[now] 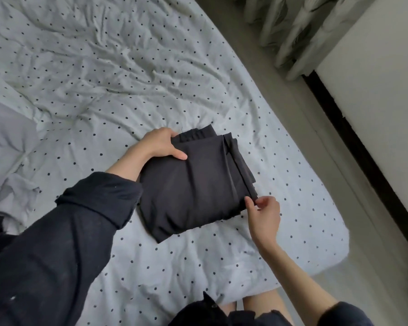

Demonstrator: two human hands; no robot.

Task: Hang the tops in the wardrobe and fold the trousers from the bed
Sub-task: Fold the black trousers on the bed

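Black trousers [193,182], folded into a compact rectangle, lie on the bed [104,78] near its right edge. My left hand [160,144] grips the fold's upper left corner, thumb on top of the fabric and fingers curled round the edge. At the lower right corner my right hand [264,212] pinches the edge of the fold between thumb and fingertips. Both forearms come out of rolled-up dark sleeves.
The bed carries a crumpled white cover with black dots. A grey pillow or blanket [7,147] lies at the left. Right of the bed runs a strip of floor [299,109], then curtains [299,31] and a white surface with a dark edge [377,114].
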